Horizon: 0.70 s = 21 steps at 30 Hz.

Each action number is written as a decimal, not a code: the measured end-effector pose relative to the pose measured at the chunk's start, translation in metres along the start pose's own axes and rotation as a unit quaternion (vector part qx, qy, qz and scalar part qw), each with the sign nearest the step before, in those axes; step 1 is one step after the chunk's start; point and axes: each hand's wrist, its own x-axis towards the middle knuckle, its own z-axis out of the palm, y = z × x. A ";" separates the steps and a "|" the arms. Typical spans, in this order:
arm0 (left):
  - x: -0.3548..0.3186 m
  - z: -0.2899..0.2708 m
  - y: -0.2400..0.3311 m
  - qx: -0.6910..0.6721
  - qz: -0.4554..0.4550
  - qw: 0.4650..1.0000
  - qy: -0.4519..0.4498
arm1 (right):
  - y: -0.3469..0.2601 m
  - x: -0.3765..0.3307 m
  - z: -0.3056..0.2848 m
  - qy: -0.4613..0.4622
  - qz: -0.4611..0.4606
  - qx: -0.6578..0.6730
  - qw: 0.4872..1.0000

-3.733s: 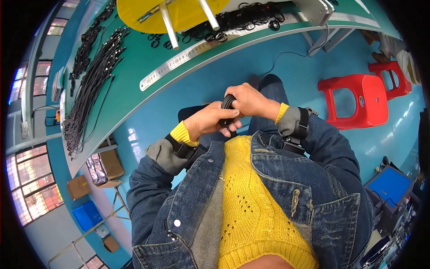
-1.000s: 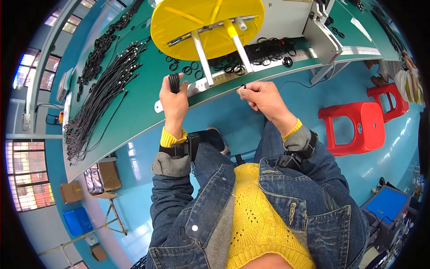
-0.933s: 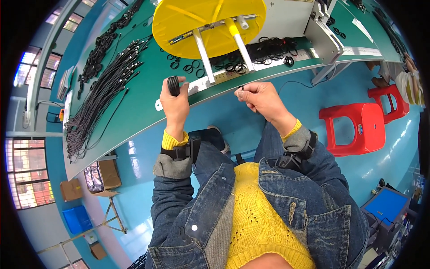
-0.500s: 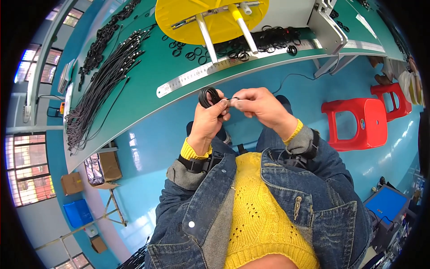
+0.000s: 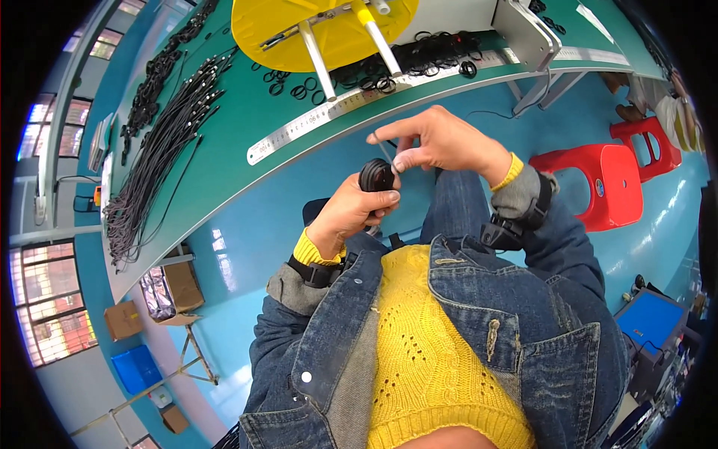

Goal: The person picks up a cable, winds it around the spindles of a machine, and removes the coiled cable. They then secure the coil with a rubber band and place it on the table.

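head view: my left hand [image 5: 346, 212] clamps the black coil [image 5: 376, 175]. my right hand [image 5: 452, 142] has thumb and forefinger apart. if left grip loosens, coil could spread.

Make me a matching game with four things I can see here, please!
Things:
1. Black coil
2. Metal ruler
3. Nearer stool
4. Round disc

Clues:
A. Red, standing on the floor
B. Yellow, with metal rods sticking out below it in the picture
C. Held in the left hand
D. Lying near the edge of the green table

Right pairs: 1-C, 2-D, 3-A, 4-B
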 end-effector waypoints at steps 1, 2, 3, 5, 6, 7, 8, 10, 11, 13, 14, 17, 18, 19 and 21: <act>0.000 0.003 0.000 0.039 -0.005 0.999 0.012 | 0.000 0.004 0.000 -0.033 -0.074 -0.089 0.993; 0.001 0.004 0.001 0.039 -0.007 0.999 0.012 | -0.001 0.008 0.002 -0.065 -0.146 -0.176 0.971; 0.004 0.004 0.002 0.106 -0.003 0.994 0.010 | -0.001 0.011 0.004 -0.097 -0.217 -0.261 0.936; 0.008 0.003 0.005 0.239 0.004 0.971 0.004 | -0.001 0.015 0.012 -0.111 -0.218 -0.269 0.932; 0.007 0.003 0.003 0.239 0.003 0.971 0.003 | 0.001 0.017 0.018 -0.126 -0.219 -0.277 0.927; 0.006 0.000 -0.001 0.189 0.014 0.982 0.016 | 0.004 0.018 0.022 -0.140 -0.221 -0.285 0.922; 0.004 -0.002 -0.006 0.137 0.025 0.990 0.030 | 0.010 0.016 0.027 -0.140 -0.221 -0.284 0.922; 0.001 -0.008 -0.006 0.085 0.035 0.995 0.041 | 0.027 0.009 0.038 -0.071 -0.033 0.193 0.978; -0.003 -0.008 -0.001 0.018 0.058 0.998 0.024 | 0.033 0.008 0.040 -0.031 0.067 0.420 0.905; -0.008 -0.009 0.004 -0.114 0.103 0.988 -0.014 | 0.044 0.007 0.038 0.010 0.081 0.410 0.908; -0.010 -0.009 0.003 -0.115 0.101 0.988 -0.013 | 0.048 0.005 0.038 0.057 0.096 0.402 0.909; -0.009 -0.007 -0.002 -0.147 0.057 0.983 -0.095 | 0.037 0.009 0.035 0.074 0.047 0.259 0.962; -0.008 -0.006 -0.003 -0.148 0.054 0.983 -0.096 | 0.028 0.013 0.033 0.039 -0.020 0.119 0.992; -0.006 -0.004 -0.006 -0.061 0.034 0.996 -0.061 | 0.021 0.016 0.034 0.001 -0.085 -0.026 0.996; -0.002 -0.001 -0.011 0.114 -0.005 0.993 0.011 | 0.009 0.016 0.048 0.018 -0.074 -0.122 0.990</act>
